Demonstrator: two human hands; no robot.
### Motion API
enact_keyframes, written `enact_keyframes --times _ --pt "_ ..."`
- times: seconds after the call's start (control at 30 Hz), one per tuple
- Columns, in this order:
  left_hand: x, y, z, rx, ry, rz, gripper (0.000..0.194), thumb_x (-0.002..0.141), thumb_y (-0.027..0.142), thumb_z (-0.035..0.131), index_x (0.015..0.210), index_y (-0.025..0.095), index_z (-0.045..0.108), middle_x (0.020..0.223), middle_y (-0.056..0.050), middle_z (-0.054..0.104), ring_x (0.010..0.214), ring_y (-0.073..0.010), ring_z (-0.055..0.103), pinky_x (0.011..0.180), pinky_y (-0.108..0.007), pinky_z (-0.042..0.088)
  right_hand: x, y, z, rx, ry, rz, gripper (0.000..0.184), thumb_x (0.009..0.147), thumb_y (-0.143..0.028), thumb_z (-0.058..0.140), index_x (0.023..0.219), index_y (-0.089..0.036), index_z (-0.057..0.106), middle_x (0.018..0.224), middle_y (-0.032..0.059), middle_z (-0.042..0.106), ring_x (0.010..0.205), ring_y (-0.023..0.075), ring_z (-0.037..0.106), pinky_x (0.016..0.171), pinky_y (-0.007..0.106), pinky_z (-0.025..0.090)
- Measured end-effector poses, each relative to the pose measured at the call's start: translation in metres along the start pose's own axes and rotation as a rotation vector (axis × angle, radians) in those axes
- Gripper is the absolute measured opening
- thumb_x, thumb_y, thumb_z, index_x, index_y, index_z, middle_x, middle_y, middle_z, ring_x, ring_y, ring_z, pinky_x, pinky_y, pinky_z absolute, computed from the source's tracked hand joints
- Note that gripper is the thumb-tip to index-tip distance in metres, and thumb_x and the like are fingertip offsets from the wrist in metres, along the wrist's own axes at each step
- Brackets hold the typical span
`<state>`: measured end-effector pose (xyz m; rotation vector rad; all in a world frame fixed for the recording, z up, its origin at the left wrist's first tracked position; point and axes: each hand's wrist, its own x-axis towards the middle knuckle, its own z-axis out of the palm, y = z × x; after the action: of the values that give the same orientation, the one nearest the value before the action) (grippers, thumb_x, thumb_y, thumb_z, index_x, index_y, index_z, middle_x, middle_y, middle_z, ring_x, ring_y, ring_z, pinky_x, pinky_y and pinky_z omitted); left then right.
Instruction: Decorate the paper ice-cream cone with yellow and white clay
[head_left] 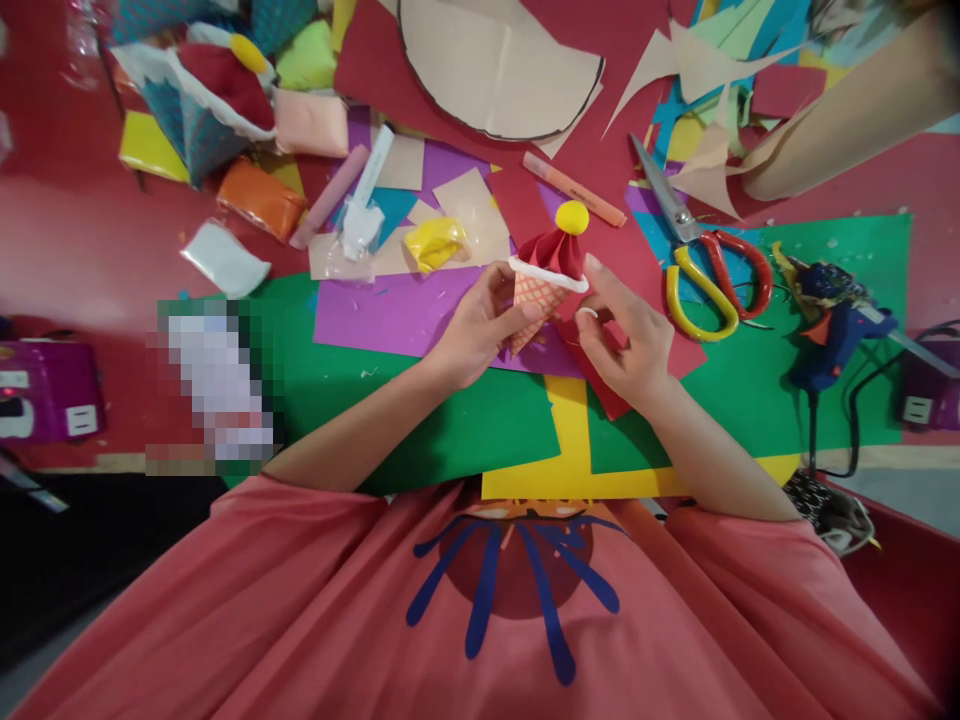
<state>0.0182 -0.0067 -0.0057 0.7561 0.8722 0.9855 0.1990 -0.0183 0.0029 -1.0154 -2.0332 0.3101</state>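
A small craft ice-cream cone (531,295) is pinched by its patterned side in my left hand (480,325). Folded red paper fills its top, a yellow ball sits at the tip, and a white band of what looks like soft clay runs round the rim. Close to the right end of that band is my right hand (628,335), its fingers curled. A short white clay strip (587,312) shows at its thumb tip, and the index fingertip is at the rim. The cone's lower part is partly hidden by my left fingers.
Scissors (682,215) and a blue glue gun (832,340) lie on the right. An orange marker (574,188) rests behind the cone. Clay packets, including an orange one (261,198), and a larger blue cone (191,105) are at the back left. Coloured sheets cover the table.
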Motion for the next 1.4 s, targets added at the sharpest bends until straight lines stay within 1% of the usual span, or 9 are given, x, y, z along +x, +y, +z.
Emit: enact_keyframes --times 0.2,0.47,0.63,0.73,0.93,1.07,1.2,1.3,1.4 --pt "-0.002 -0.005 0.0 0.056 0.008 0.012 0.053 0.065 0.045 0.083 0.102 0.023 0.053 0.096 0.001 0.062 0.082 -0.0136 0.065 0.063 -0.021 0.054 0.0 0.0 -0.002 -0.009 0.0 0.005 0.048 0.093 -0.016 0.047 0.137 -0.033 0.049 0.084 -0.001 0.069 0.062 0.0114 0.06 0.059 0.024 0.052" --pt "-0.002 -0.004 0.0 0.089 -0.005 0.047 0.05 0.065 0.045 0.084 0.086 0.021 0.045 0.089 0.004 0.059 0.065 -0.0069 0.061 0.057 -0.019 0.052 0.002 0.0 -0.002 -0.078 -0.032 -0.035 0.044 0.089 -0.011 0.046 0.13 -0.025 0.057 0.066 -0.0035 0.056 0.052 0.0096 0.048 0.051 0.021 0.043" --pt "-0.001 -0.006 -0.002 0.152 0.026 0.107 0.049 0.063 0.043 0.086 0.086 0.021 0.049 0.086 0.003 0.057 0.082 -0.0112 0.061 0.073 -0.023 0.05 0.003 -0.002 -0.004 -0.1 -0.089 -0.054 0.045 0.087 -0.01 0.047 0.129 -0.022 0.057 0.064 -0.0044 0.056 0.053 0.0092 0.05 0.05 0.021 0.041" --pt "0.0 -0.007 -0.003 0.174 0.029 0.116 0.047 0.064 0.042 0.085 0.086 0.021 0.049 0.087 0.003 0.056 0.082 -0.0106 0.059 0.073 -0.023 0.049 0.003 -0.002 -0.004 -0.139 -0.119 -0.045 0.043 0.086 -0.01 0.046 0.125 -0.022 0.061 0.064 -0.0039 0.057 0.053 0.009 0.05 0.05 0.021 0.04" --pt "0.003 -0.013 -0.01 0.277 -0.011 0.177 0.048 0.068 0.047 0.081 0.088 0.021 0.046 0.088 0.003 0.055 0.08 -0.0093 0.06 0.07 -0.022 0.051 0.002 -0.004 -0.003 -0.117 -0.13 -0.046 0.05 0.088 -0.011 0.047 0.135 -0.026 0.053 0.067 -0.0041 0.062 0.053 0.0092 0.052 0.051 0.021 0.042" --pt "0.004 -0.019 -0.015 0.384 -0.056 0.258 0.047 0.075 0.052 0.075 0.097 0.021 0.046 0.097 -0.001 0.057 0.092 -0.0133 0.062 0.079 -0.026 0.054 0.001 -0.005 -0.005 0.053 -0.03 0.066 0.042 0.091 -0.015 0.047 0.131 -0.027 0.056 0.078 -0.0023 0.069 0.056 0.0087 0.058 0.057 0.022 0.051" --pt "0.003 -0.021 -0.017 0.468 -0.045 0.342 0.059 0.074 0.049 0.076 0.119 0.027 0.045 0.12 -0.005 0.054 0.111 -0.0196 0.06 0.085 -0.03 0.055 0.002 -0.004 -0.006 0.176 0.108 0.191 0.022 0.092 -0.018 0.054 0.11 -0.026 0.063 0.091 -0.0008 0.072 0.061 0.0078 0.065 0.061 0.022 0.057" --pt "0.003 -0.02 -0.016 0.515 -0.055 0.394 0.063 0.077 0.048 0.073 0.13 0.031 0.043 0.133 -0.006 0.049 0.12 -0.0216 0.056 0.091 -0.031 0.054 0.002 -0.002 -0.004 0.159 0.156 0.143 0.012 0.09 -0.019 0.058 0.097 -0.025 0.066 0.085 -0.001 0.072 0.071 0.0117 0.07 0.065 0.025 0.059" --pt "0.002 -0.019 -0.014 0.488 -0.075 0.348 0.058 0.081 0.049 0.069 0.128 0.03 0.042 0.131 -0.006 0.05 0.111 -0.0182 0.06 0.084 -0.026 0.056 0.001 -0.002 -0.001 0.162 0.165 0.124 0.017 0.091 -0.019 0.056 0.103 -0.026 0.066 0.091 0.0003 0.073 0.081 0.0143 0.072 0.069 0.029 0.061"
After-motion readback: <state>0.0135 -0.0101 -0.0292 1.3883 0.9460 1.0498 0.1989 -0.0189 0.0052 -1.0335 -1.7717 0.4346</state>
